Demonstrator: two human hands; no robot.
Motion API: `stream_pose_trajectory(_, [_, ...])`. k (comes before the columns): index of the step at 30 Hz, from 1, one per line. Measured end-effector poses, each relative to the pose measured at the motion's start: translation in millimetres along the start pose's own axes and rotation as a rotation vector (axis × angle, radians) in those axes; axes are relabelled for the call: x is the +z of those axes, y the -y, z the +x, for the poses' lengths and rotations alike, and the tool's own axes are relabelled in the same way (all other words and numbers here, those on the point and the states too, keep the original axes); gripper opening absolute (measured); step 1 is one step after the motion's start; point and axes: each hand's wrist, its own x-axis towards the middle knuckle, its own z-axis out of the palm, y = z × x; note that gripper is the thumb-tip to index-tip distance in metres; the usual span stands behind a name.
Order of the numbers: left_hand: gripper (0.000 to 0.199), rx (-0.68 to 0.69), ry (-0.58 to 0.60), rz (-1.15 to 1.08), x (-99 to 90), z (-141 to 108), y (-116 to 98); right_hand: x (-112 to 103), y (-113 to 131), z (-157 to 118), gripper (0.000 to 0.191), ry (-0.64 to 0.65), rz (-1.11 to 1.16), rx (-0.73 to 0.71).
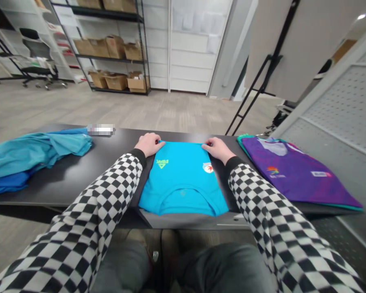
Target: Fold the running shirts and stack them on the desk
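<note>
A bright blue shirt lies folded into a rectangle on the dark table, its round collar at the near edge and small prints on both sides. My left hand pinches the shirt's far left corner between thumb and fingers. At the far right corner, my right hand pinches the fabric the same way. Both wrists are in checkered sleeves with black cuffs.
Crumpled teal and blue clothes lie on the table's left side. Folded purple shirts are stacked at the right, beside a perforated grey panel. Behind stand a shelf with cardboard boxes and an office chair.
</note>
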Motion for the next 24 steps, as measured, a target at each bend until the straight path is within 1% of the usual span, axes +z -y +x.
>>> stream_pose_trajectory(3, [0.037,-0.063,-0.029,0.020,1.5,16.8,5.0,6.6,-5.9,23.1,0.036,-0.034,0.002,0.010])
stream_pose_trajectory(5, [0.037,-0.088,-0.083,0.030,-0.8,22.5,4.6,10.9,-9.0,31.6,0.039,-0.086,0.011,0.017])
stream_pose_trajectory(6, [0.039,-0.064,-0.122,0.021,-2.6,23.4,2.6,12.3,-10.6,33.5,0.039,-0.121,0.015,0.017])
stream_pose_trajectory(7, [0.043,-0.005,-0.162,-0.002,-4.5,22.9,-0.9,13.0,-12.2,34.1,0.039,-0.157,0.018,0.014])
stream_pose_trajectory(8, [0.047,0.085,-0.186,-0.035,-6.2,21.2,-5.7,13.0,-13.9,33.6,0.039,-0.191,0.019,0.009])
stream_pose_trajectory(9, [0.052,0.196,-0.174,-0.073,-7.4,18.5,-11.6,12.3,-15.7,32.4,0.039,-0.221,0.019,0.003])
stream_pose_trajectory(10, [0.058,0.313,-0.114,-0.107,-7.9,15.1,-18.2,11.0,-17.5,30.8,0.038,-0.243,0.018,-0.005])
stream_pose_trajectory(11, [0.063,0.411,-0.015,-0.127,-7.6,11.4,-24.7,9.4,-19.4,29.1,0.038,-0.260,0.018,-0.013])
stream_pose_trajectory(12, [0.069,0.475,0.105,-0.129,-6.5,8.0,-30.8,7.6,-21.2,27.4,0.037,-0.271,0.021,-0.018])
stream_pose_trajectory(13, [0.073,0.501,0.222,-0.117,-5.0,5.2,-35.7,5.7,-22.7,25.8,0.037,-0.278,0.026,-0.020])
stream_pose_trajectory(14, [0.078,0.500,0.318,-0.095,-3.3,3.3,-39.2,4.0,-24.0,24.4,0.036,-0.281,0.034,-0.019])
stream_pose_trajectory(15, [0.082,0.479,0.380,-0.071,-1.7,2.3,-40.8,2.3,-24.9,23.0,0.036,-0.281,0.043,-0.016])
stream_pose_trajectory(16, [0.085,0.450,0.410,-0.047,-0.6,2.0,-40.6,0.6,-25.3,21.7,0.035,-0.278,0.052,-0.008])
stream_pose_trajectory(18, [0.089,0.384,0.417,-0.007,-0.8,1.9,-35.9,-3.0,-24.7,18.6,0.035,-0.267,0.064,0.012])
stream_pose_trajectory(20, [0.090,0.278,0.398,0.042,-5.6,-2.4,-28.4,-7.0,-22.5,15.1,0.034,-0.248,0.062,0.024])
stream_pose_trajectory(22, [0.089,0.120,0.360,0.106,-15.9,-17.2,-22.6,-10.8,-19.6,11.7,0.035,-0.230,0.044,0.025])
stream_pose_trajectory(24, [0.085,-0.067,0.295,0.191,-31.0,-46.9,-20.8,-13.6,-17.2,9.5,0.036,-0.219,0.023,0.015])
